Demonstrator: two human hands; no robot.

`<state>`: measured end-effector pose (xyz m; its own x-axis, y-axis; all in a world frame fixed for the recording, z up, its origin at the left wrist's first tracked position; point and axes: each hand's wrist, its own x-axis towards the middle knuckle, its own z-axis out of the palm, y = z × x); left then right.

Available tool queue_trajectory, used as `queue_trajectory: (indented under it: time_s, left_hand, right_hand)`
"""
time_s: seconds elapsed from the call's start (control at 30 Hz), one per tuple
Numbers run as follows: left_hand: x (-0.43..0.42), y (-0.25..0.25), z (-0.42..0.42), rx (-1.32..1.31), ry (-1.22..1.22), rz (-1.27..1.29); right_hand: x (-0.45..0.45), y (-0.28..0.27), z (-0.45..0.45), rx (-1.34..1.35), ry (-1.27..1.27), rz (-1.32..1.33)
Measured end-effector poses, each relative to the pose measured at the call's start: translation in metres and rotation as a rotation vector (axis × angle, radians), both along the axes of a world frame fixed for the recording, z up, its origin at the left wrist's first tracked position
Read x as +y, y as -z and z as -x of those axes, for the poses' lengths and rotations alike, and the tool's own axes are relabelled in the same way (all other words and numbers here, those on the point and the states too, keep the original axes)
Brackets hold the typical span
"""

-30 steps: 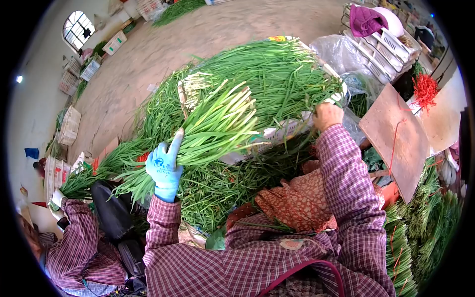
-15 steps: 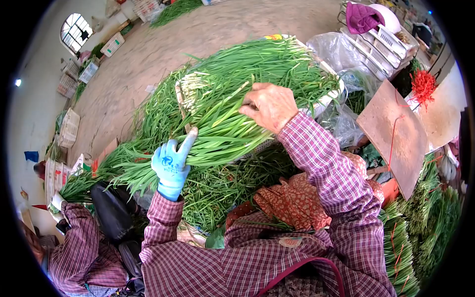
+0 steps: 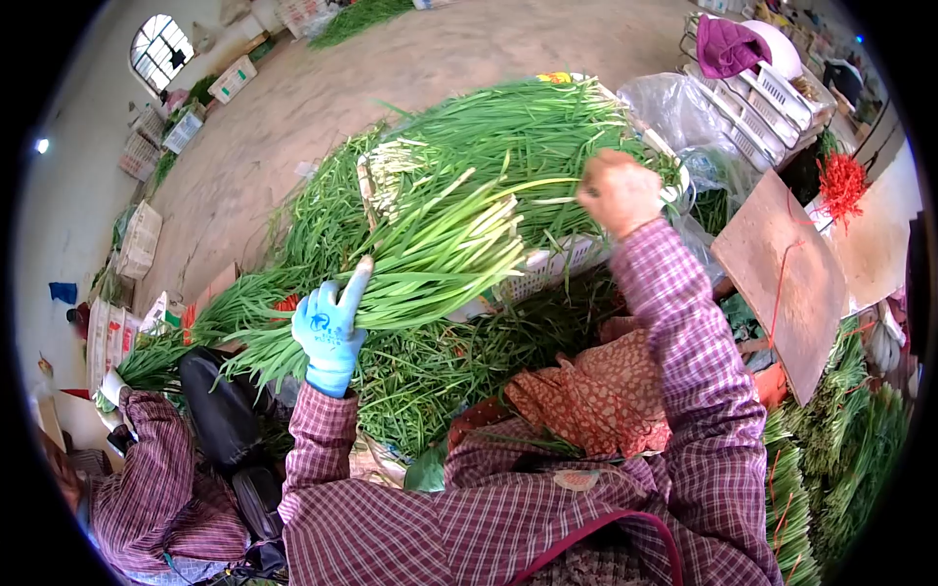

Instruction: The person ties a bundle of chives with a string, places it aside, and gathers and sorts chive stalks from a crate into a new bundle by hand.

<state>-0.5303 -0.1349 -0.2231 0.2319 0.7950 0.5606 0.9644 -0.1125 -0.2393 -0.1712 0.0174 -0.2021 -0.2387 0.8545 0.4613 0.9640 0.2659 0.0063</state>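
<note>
My left hand (image 3: 332, 330), in a light blue glove, is closed around a bunch of garlic chives (image 3: 435, 269), thumb on top. The bunch's pale stem ends fan out to the right and its leaf tips droop to the left. My bare right hand (image 3: 620, 193), somewhat blurred, pinches the end of a yellowish chive stalk (image 3: 547, 183) stretched out from the bunch. Behind both hands lies a large heap of garlic chives (image 3: 508, 122), with a smaller sheaf showing white ends (image 3: 396, 166). Loose trimmed leaves (image 3: 430, 381) lie below the bunch.
A white plastic crate (image 3: 557, 266) sits under the heap's right side. To the right are a brown board (image 3: 782, 283), red ties (image 3: 840, 181), stacked white baskets (image 3: 752, 107) and tied chive bundles (image 3: 787, 498). At lower left, another person's plaid sleeve (image 3: 156, 469) shows beside a black seat (image 3: 217, 405).
My right hand has moved right, away from the bunch, drawing a yellowish stalk outward. My left hand keeps its hold on the bunch, almost in place. The view has shifted slightly.
</note>
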Motion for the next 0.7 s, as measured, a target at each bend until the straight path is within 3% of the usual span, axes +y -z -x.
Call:
queue_trajectory:
  time_s: [0.07,0.13,0.17,0.23,0.33,0.47,0.5,0.6,0.67,0.7]
  left_hand:
    - [-0.005,0.002,0.010,0.011,0.001,-0.043]
    - [-0.008,0.001,0.015,0.021,0.013,-0.067]
    - [-0.007,0.001,0.015,0.020,0.011,-0.069]
    - [-0.005,0.002,0.014,0.030,0.045,-0.114]
    - [-0.006,-0.004,0.006,0.036,0.086,-0.141]
    - [-0.009,-0.007,0.000,0.052,0.082,-0.131]
    - [-0.009,-0.007,0.000,0.058,0.092,-0.130]
    - [-0.014,-0.006,0.003,0.076,0.094,-0.120]
    - [-0.017,-0.005,0.006,0.069,0.084,-0.107]
    - [-0.019,-0.003,0.010,0.048,0.074,-0.088]
  right_hand:
    - [0.017,0.016,-0.036,-0.111,0.197,0.261]
    - [0.020,0.020,-0.042,-0.452,0.348,0.553]
    - [0.018,0.025,-0.045,-0.388,0.239,0.595]
    - [-0.007,0.005,-0.017,-0.050,-0.060,0.190]
    - [-0.022,-0.031,0.033,0.197,-0.526,-0.031]
    - [-0.033,-0.039,0.079,0.181,-0.781,0.148]
    - [-0.030,-0.032,0.083,0.209,-0.884,-0.004]
    - [-0.026,-0.016,0.083,0.175,-0.729,0.043]
    - [-0.021,-0.016,0.073,0.181,-0.452,0.046]
    - [-0.012,-0.011,0.057,0.229,-0.487,-0.045]
